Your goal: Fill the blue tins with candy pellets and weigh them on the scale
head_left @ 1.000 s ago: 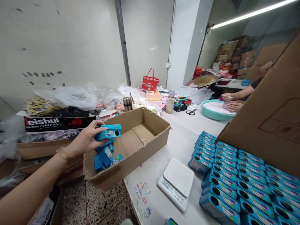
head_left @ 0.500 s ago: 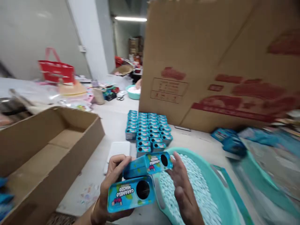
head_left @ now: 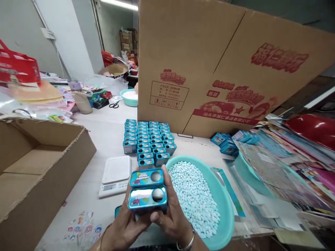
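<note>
Two blue candy tins with round openings in their tops, a rear tin (head_left: 143, 178) and a front tin (head_left: 141, 199), are pressed together in front of me. My left hand (head_left: 127, 223) is closed along their left side. On the opposite side, my right hand (head_left: 171, 214) grips them, its thumb low at the front. Just behind the held pair, rows of similar tins (head_left: 154, 141) stand upright on the table. To the right of my hands is a turquoise basin (head_left: 228, 223) holding pale blue candies (head_left: 192, 191). Part of another blue item (head_left: 117, 210) shows beside my left hand.
A white digital scale (head_left: 116, 170) lies left of the tin rows. An open cardboard box (head_left: 65, 164) stands at the left, and a large carton (head_left: 199, 69) rises behind. More blue tins (head_left: 226, 144), a covered basin (head_left: 251, 177) and stacked printed sheets are at the right.
The two tins were askew in my left hand, with my right hand's fingers spread beside them. Now they are aligned side by side between both hands. My view has turned to the right.
</note>
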Motion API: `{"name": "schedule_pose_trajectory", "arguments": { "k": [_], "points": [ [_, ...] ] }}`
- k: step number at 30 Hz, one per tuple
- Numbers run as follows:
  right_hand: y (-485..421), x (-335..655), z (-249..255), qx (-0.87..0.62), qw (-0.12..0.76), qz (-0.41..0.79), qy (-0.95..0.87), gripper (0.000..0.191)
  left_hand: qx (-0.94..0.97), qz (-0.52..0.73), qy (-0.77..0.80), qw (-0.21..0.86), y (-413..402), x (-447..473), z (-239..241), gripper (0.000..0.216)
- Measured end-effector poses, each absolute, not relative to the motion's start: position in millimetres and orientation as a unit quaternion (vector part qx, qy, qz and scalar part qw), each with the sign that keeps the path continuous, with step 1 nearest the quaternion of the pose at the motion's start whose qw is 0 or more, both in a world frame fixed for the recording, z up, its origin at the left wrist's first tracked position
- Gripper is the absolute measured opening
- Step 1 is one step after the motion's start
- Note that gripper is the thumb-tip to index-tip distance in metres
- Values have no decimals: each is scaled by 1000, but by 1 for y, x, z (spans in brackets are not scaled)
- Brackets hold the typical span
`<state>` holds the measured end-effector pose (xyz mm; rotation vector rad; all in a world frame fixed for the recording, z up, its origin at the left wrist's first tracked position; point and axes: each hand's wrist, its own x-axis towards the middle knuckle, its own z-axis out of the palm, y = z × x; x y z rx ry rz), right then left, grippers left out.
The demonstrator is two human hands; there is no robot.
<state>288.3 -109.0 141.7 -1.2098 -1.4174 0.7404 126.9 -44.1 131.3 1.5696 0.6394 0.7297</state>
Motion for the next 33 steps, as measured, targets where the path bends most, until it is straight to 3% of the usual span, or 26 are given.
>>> {"name": "schedule_pose_trajectory", "arguments": {
  "k": [5, 8, 11, 13, 15, 19, 22, 27, 30, 33],
  "points": [
    [-104, 302, 156, -549, 491, 263, -623, 89, 641, 325, 327, 614, -42, 133, 121, 77],
    [-124, 353, 140, -637, 455, 231, -578, 69, 677, 333, 310, 579, -23, 134, 135, 80],
    [-164, 415, 112, -791, 300, 127, -518, 56, 782, 304, 244, 486, 4, 142, 161, 84],
    [-186, 437, 99, -801, 161, 81, -571, 60, 855, 264, 189, 404, 21, 159, 176, 82],
    [-191, 434, 92, -756, 112, 81, -640, 57, 887, 247, 160, 357, 32, 185, 184, 82],
    [-156, 394, 79, -570, 89, 76, -813, 30, 846, 233, 217, 427, 36, 249, 172, 89],
    [-126, 380, 58, -533, 43, 10, -845, 32, 773, 204, 259, 542, 31, 286, 147, 85],
    [-107, 403, 26, -604, 101, 67, -788, 36, 724, 197, 283, 597, 27, 305, 110, 65],
    [-105, 426, 24, -661, 155, 84, -729, 39, 746, 197, 294, 564, 25, 303, 104, 69],
    [-116, 450, 35, -713, 217, 86, -661, 32, 830, 161, 261, 467, 18, 298, 107, 74]
  ]
}}
